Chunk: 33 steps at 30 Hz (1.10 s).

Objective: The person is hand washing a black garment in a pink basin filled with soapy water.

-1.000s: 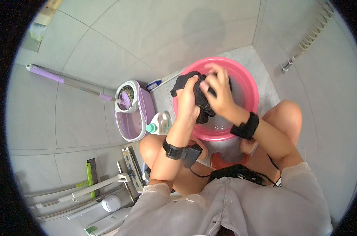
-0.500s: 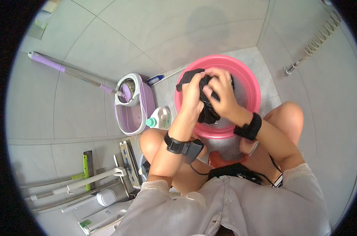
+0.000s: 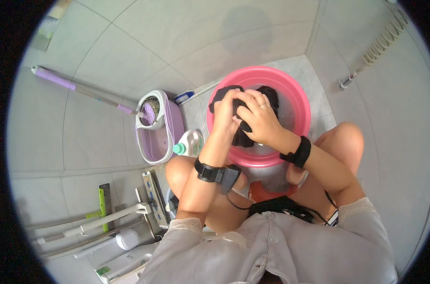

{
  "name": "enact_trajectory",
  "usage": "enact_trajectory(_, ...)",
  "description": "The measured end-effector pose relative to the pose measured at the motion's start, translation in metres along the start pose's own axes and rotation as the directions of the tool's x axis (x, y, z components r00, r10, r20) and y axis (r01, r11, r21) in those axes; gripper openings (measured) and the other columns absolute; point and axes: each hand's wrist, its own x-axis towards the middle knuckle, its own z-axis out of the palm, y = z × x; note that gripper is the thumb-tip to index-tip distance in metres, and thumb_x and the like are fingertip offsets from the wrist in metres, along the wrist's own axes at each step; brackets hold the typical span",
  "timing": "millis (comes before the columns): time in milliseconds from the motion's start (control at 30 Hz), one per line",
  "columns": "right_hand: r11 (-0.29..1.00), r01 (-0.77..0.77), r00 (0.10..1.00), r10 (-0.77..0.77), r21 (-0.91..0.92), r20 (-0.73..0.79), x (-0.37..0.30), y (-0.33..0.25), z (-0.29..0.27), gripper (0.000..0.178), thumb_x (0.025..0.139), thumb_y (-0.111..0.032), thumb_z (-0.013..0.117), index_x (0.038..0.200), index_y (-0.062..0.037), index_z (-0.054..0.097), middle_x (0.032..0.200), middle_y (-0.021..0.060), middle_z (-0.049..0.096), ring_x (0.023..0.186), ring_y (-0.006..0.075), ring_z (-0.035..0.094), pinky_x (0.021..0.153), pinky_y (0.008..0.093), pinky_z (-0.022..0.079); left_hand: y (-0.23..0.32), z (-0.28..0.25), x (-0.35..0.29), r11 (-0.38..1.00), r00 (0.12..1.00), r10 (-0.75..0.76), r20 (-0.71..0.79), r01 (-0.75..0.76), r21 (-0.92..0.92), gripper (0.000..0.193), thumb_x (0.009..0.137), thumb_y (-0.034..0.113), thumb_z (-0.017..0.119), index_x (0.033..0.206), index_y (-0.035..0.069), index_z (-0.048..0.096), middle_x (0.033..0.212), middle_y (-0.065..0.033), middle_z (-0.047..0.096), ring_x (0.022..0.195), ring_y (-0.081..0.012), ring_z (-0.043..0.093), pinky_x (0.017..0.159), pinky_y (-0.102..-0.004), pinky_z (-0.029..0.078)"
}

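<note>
Because the pink basin (image 3: pixel 306 118) sits ahead at twelve o'clock, left hand (image 3: pixel 226 114) and right hand (image 3: pixel 262 119) clench black cloth (image 3: pixel 243 139) in their fingers over it, presumably to catch drips, with the green-capped bottle (image 3: pixel 194 143) handy at the basin's eight.

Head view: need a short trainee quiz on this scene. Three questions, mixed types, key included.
1. Multiple choice: what do the left hand and right hand hold? A) a scrubbing brush B) black cloth C) a mop handle
2. True or false: the purple bucket stands to the left of the pink basin.
3. Fill in: the bottle beside the bucket has a ___ cap.

Key: 1 B; 2 true; 3 green.
</note>
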Motion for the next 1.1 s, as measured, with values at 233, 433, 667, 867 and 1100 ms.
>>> enact_trajectory(233,0.998,0.036,0.997,-0.032,-0.058,0.066,-0.001,0.008,0.004,0.019,0.071,-0.013,0.059,0.07,-0.0006,0.045,0.129,0.0192,0.033,0.118,0.0342,0.032,0.089,0.0458,0.032,0.0,-0.011,0.007,0.993,0.999,-0.014,-0.028,0.018,0.118,0.018,0.076,0.015,0.056,0.08,-0.002,0.055,0.074,-0.0071,0.055,0.061,-0.0143,0.054,0.042,-0.0256,0.041)
enact_trajectory(433,0.999,-0.014,0.99,0.01,0.032,0.139,-0.013,-0.001,0.009,0.016,0.076,-0.011,0.054,0.075,0.0023,0.044,0.13,0.0234,0.028,0.123,0.034,0.026,0.098,0.0436,0.026,-0.001,-0.018,0.003,0.958,0.994,-0.09,-0.054,0.101,0.267,0.03,0.077,0.025,0.055,0.084,-0.004,0.055,0.08,-0.0101,0.056,0.065,-0.0178,0.054,0.041,-0.0285,0.041)
enact_trajectory(667,0.999,-0.01,0.986,0.003,0.042,0.164,-0.019,-0.006,0.013,0.016,0.076,-0.011,0.053,0.074,0.0016,0.044,0.129,0.0207,0.031,0.122,0.0321,0.028,0.099,0.0418,0.027,0.005,-0.013,-0.004,0.941,0.995,-0.085,-0.05,0.096,0.325,0.029,0.079,0.025,0.053,0.092,-0.001,0.056,0.084,-0.0099,0.057,0.069,-0.0187,0.055,0.048,-0.0289,0.044)
enact_trajectory(867,0.997,-0.033,0.993,0.026,0.064,0.113,-0.006,-0.005,0.005,0.013,0.076,-0.009,0.05,0.083,0.002,0.048,0.129,0.0171,0.034,0.121,0.0291,0.031,0.098,0.0412,0.028,0.007,-0.016,-0.004,0.963,0.99,-0.139,-0.013,0.138,0.231,0.021,0.08,0.022,0.053,0.086,0.003,0.058,0.08,-0.0071,0.057,0.064,-0.016,0.056,0.047,-0.0278,0.044)
enact_trajectory(1100,0.962,-0.152,0.988,0.15,0.229,0.025,-0.004,-0.011,0.0,0.043,0.07,0.001,0.05,0.112,0.0034,0.041,0.129,0.02,0.031,0.122,0.0341,0.026,0.099,0.04,0.025,0.003,-0.009,-0.003,0.981,0.993,-0.069,0.093,0.05,0.185,0.013,0.077,0.014,0.055,0.082,0.003,0.057,0.071,-0.0045,0.058,0.061,-0.0142,0.056,0.051,-0.0264,0.047)
